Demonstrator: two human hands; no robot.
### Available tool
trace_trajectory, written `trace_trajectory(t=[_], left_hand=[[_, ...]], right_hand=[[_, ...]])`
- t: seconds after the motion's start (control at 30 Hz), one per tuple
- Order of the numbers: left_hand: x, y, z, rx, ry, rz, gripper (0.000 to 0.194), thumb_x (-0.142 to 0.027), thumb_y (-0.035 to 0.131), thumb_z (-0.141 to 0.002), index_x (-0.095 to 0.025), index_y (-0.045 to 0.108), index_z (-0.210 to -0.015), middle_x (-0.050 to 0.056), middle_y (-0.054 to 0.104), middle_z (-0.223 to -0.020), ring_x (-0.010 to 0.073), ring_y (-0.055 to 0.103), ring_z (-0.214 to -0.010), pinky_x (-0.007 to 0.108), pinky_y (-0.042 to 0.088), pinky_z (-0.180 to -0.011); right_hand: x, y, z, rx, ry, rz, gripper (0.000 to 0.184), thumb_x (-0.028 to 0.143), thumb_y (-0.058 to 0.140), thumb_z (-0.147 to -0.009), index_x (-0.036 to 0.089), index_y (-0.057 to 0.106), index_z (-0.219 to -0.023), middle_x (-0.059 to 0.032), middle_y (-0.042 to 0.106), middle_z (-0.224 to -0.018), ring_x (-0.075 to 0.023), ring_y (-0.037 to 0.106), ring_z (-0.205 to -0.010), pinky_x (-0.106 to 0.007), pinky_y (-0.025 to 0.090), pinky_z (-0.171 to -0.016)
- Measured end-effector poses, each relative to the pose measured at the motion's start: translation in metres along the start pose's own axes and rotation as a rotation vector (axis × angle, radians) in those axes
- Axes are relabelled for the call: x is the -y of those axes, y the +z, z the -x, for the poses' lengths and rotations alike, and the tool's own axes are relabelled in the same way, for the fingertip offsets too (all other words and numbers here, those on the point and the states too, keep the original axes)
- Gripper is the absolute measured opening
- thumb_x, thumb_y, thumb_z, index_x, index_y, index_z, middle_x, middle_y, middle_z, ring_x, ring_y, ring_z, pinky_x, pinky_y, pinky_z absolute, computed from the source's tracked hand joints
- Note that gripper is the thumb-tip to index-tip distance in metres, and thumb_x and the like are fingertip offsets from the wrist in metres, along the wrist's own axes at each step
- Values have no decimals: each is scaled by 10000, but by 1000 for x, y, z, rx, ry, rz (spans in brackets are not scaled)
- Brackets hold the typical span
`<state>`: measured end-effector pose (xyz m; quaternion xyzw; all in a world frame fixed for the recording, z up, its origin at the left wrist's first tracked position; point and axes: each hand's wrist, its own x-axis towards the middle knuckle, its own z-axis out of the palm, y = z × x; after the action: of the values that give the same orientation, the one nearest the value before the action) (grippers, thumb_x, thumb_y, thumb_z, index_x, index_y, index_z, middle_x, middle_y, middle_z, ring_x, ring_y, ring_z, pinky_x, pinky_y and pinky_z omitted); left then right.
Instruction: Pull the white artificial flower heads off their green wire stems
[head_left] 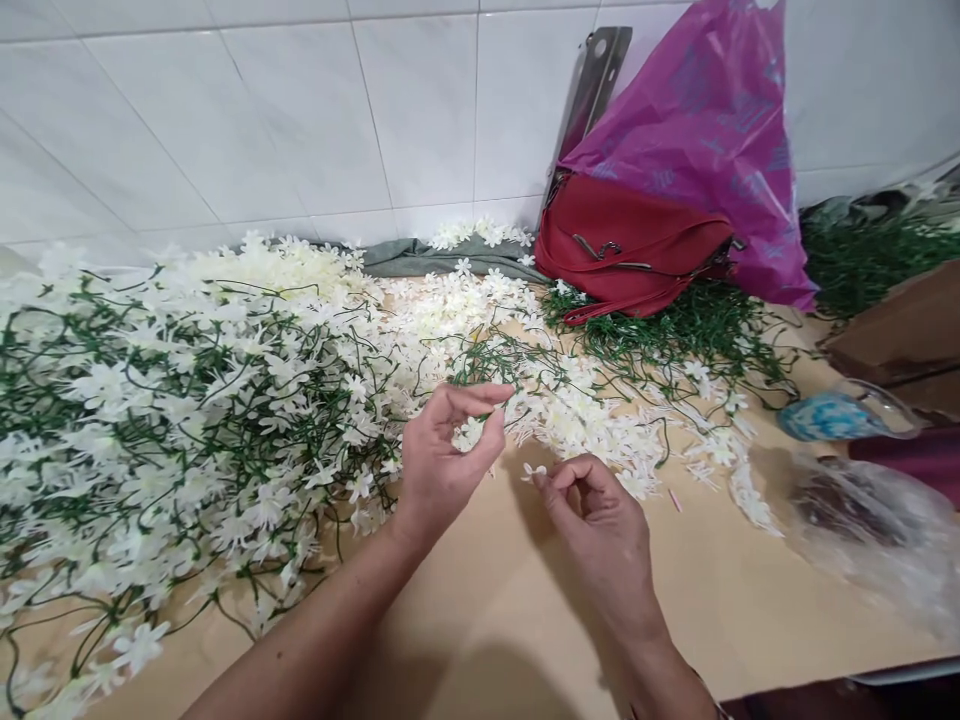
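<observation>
Whatever the left hand (444, 462) may be pinching is too small to tell, and the lower end of the metal strip (600, 75) is hidden behind the red bag (637, 245). The purple bag (697, 140) runs off the top edge — its print too blurred to read — while the heap of white flowers (139, 425) is cut off at left. Inside the clear plastic bag (919, 570), the dark contents (844, 512) are too unclear to name.

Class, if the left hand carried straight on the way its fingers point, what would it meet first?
Probably the loose white flowers and green stems beyond the left hand, though its height is unclear, so it might pass above them.
</observation>
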<state>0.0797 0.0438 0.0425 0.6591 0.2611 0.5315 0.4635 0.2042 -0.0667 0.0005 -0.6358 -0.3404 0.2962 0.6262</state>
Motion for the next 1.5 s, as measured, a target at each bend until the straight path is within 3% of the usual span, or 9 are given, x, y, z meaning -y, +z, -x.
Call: trace_trajectory(t=[0.1, 0.23, 0.4, 0.47, 0.53, 0.6, 0.67, 0.87, 1.5], left_hand=[[-10, -8, -2, -96, -44, 138, 96, -204, 692, -961, -195, 605, -922, 68, 814, -1010, 188, 780, -1006, 388, 620, -981], [-30, -25, -35, -224, -9, 294, 85, -282, 653, -1012, -202, 649, -985, 22, 798, -1077, 174, 761, -1097, 394, 599, -1053], [-60, -44, -67, -334, 113, 241, 233, -380, 538, -1074, -206, 692, -1059, -30, 750, -1043, 178, 756, -1116, 339, 625, -974], [-64, -43, -59, -217, 116, 212, 173, -356, 618, -1035, -232, 739, -1042, -34, 748, -940, 129, 781, -879, 267, 659, -818], [-60, -36, -39, 63, 38, 97, 83, -263, 711, -971, -243, 789, -947, -21, 763, -882, 100, 722, -663, 240, 653, -671], [-50, -27, -12, 332, -22, -127, 134, -166, 716, -945, -259, 813, -944, 4, 784, -847, 141, 726, -686, 267, 649, -651], [-36, -21, 15, 443, -28, -275, 248, -94, 654, -963, -263, 804, -1066, 32, 800, -961, 175, 754, -853, 299, 652, -756], [0, -23, 58, 315, 42, -491, 159, -123, 649, -978, -154, 766, -1081, 74, 789, -939, 176, 756, -844, 289, 627, -783], [8, -23, 61, 268, 205, -461, 170, -132, 649, -987, -157, 743, -1127, 77, 761, -977, 142, 731, -897, 253, 622, -817]], right_hand=[[0, 0, -1, -16, 30, -28, 232, 273, 750, -855, 228, 556, -736, 31, 569, -740, -153, 515, -727, -292, 422, -726], [0, 0, -3, -30, 48, -33, 239, 289, 772, -836, 222, 566, -733, 26, 583, -747, -153, 521, -729, -293, 425, -732], [1, 0, -3, -56, 55, -47, 248, 301, 792, -818, 220, 576, -729, 21, 598, -741, -163, 551, -746, -307, 448, -769], [1, 0, -4, -63, 60, -54, 259, 306, 807, -806, 220, 577, -725, 17, 608, -748, -167, 562, -751, -314, 458, -781], [1, -1, -4, -73, 65, -69, 271, 316, 825, -797, 220, 580, -730, 15, 621, -763, -166, 569, -753, -311, 460, -773], [-1, -4, -6, -88, 65, -101, 269, 321, 843, -793, 223, 596, -756, 16, 635, -787, -161, 579, -764, -299, 459, -763], [-3, -8, -7, -94, 61, -154, 260, 320, 857, -789, 230, 613, -782, 19, 648, -820, -155, 593, -789, -288, 461, -771], [3, -11, -10, 82, 177, -257, 322, 398, 894, -727, 228, 621, -746, -2, 674, -857, -153, 584, -759, -293, 467, -732], [9, -12, -10, 324, 407, -283, 349, 392, 938, -699, 217, 641, -753, 39, 596, -669, -114, 478, -629, -248, 372, -634]])
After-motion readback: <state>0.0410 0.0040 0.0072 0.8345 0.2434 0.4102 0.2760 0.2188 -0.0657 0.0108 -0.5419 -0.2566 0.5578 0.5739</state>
